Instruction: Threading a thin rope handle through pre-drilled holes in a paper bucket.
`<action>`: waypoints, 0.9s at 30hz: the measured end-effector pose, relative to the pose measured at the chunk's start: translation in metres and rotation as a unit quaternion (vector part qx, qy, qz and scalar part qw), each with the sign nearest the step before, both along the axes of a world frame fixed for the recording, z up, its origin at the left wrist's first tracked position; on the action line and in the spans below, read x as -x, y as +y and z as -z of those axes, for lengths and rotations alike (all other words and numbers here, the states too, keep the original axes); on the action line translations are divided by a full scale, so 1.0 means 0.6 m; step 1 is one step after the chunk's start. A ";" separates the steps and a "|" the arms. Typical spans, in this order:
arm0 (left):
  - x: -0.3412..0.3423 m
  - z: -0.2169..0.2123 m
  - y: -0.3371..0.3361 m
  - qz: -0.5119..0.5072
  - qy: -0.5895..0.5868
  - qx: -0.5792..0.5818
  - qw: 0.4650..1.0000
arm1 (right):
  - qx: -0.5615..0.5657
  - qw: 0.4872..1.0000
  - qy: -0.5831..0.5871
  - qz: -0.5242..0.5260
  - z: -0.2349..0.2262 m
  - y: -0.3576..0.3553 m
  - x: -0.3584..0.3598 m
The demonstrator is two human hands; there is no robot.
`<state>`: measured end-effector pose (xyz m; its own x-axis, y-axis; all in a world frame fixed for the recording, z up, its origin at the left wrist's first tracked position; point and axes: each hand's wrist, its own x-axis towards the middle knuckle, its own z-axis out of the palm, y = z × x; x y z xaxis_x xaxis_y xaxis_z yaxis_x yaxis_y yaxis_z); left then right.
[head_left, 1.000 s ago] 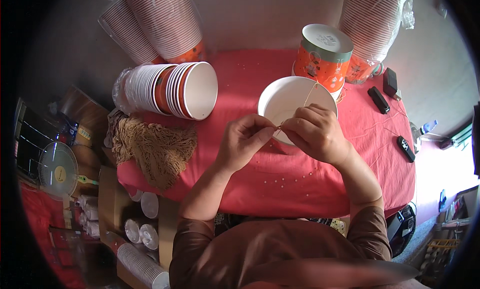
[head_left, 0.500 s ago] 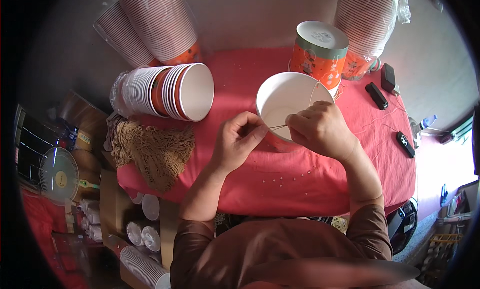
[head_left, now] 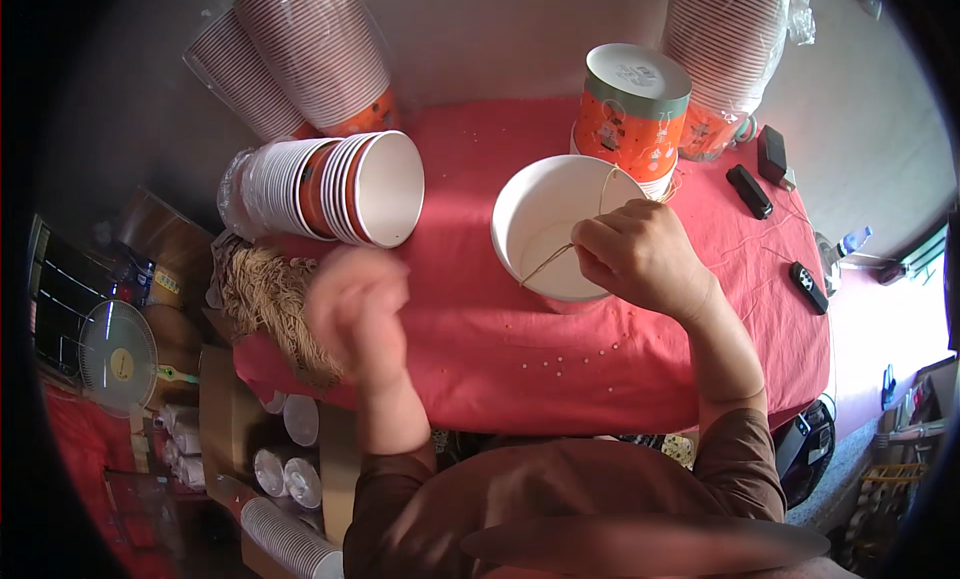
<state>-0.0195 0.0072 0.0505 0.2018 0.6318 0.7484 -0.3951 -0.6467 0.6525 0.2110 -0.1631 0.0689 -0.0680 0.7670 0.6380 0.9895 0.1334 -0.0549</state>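
A paper bucket (head_left: 530,199), white inside, stands mouth up in front of me on the red cloth. Over its right side, my right hand (head_left: 645,257) is closed in a fist around a thin tan cord (head_left: 546,265). One stretch of that cord runs from the fist to the bucket's near rim; another loops at its far right rim. My left hand (head_left: 360,304) is away to the left, smeared by motion, so its fingers are unclear. Nearest to it lies a bundle of tan cords (head_left: 275,299), partly hidden behind that hand and wrist.
Nested paper buckets (head_left: 385,191) lie on their side at left. An orange bucket (head_left: 632,134) stands upside down behind the one in front. Bagged bucket stacks (head_left: 315,54) lean at the back. Small white bits (head_left: 560,373) dot the cloth; black devices (head_left: 748,191) lie at right.
My left hand has let go of the cord and swung left to the cord bundle. The bucket has shifted slightly left and nearer. My right hand stays closed on the cord.
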 end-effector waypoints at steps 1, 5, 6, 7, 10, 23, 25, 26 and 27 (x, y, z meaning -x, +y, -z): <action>0.033 -0.022 -0.014 0.131 -0.184 0.034 0.974 | -0.001 1.000 0.000 -0.003 -0.002 0.001 0.003; 0.115 -0.088 -0.076 0.192 -0.224 -0.253 0.921 | 0.003 1.000 0.006 -0.008 -0.011 0.002 0.004; 0.119 -0.110 -0.083 0.215 -0.199 -0.325 0.899 | -0.004 1.000 0.006 -0.015 -0.011 0.003 0.003; 0.120 -0.128 -0.092 0.237 -0.181 -0.325 0.897 | -0.003 1.000 0.006 -0.018 -0.011 0.002 0.002; 0.143 -0.171 -0.121 0.296 -0.062 -0.366 0.880 | -0.002 1.000 0.006 -0.002 -0.011 -0.001 0.000; 0.154 -0.208 -0.147 0.315 0.036 -0.217 0.923 | 0.002 1.000 0.026 -0.007 -0.013 -0.002 0.004; 0.154 -0.207 -0.148 0.332 0.059 -0.215 0.917 | -0.001 1.000 0.031 -0.005 -0.012 -0.001 0.004; 0.152 -0.200 -0.155 0.303 0.033 -0.207 0.930 | 0.002 1.000 0.026 -0.003 -0.013 0.000 0.005; 0.151 -0.195 -0.160 0.273 0.008 -0.198 0.941 | 0.005 1.000 0.021 -0.001 -0.014 0.000 0.005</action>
